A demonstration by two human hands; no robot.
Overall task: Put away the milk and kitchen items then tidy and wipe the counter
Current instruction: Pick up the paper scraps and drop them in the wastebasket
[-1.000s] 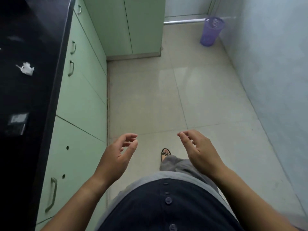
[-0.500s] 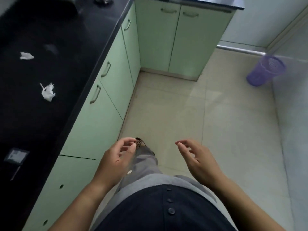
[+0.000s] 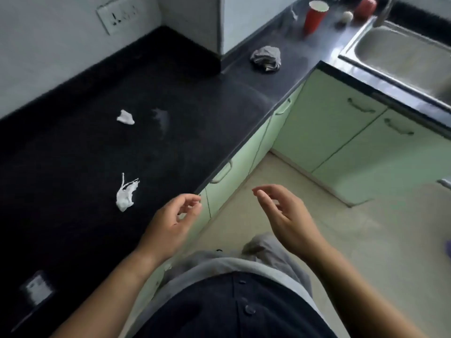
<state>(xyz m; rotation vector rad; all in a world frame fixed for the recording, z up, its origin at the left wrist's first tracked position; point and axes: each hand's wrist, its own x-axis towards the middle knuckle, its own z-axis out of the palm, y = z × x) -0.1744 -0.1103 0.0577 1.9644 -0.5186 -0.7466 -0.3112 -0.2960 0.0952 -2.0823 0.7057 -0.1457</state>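
Observation:
The black counter runs along the left and turns toward the sink at the back. Two crumpled white scraps lie on it, one near me and one farther back. A grey cloth is bunched up near the counter's corner. A red cup stands beyond it. My left hand hovers at the counter's front edge, fingers loosely curled, holding nothing. My right hand is over the floor, fingers apart and empty.
A steel sink sits at the back right with a red object and a small pale ball beside it. Green cabinets line the counter's underside. A small whitish label lies on the near-left counter. A wall socket is above.
My view has swung left and up from the floor to the counter, bringing the cloth, cup and sink into sight. Both hands keep their empty, half-curled pose.

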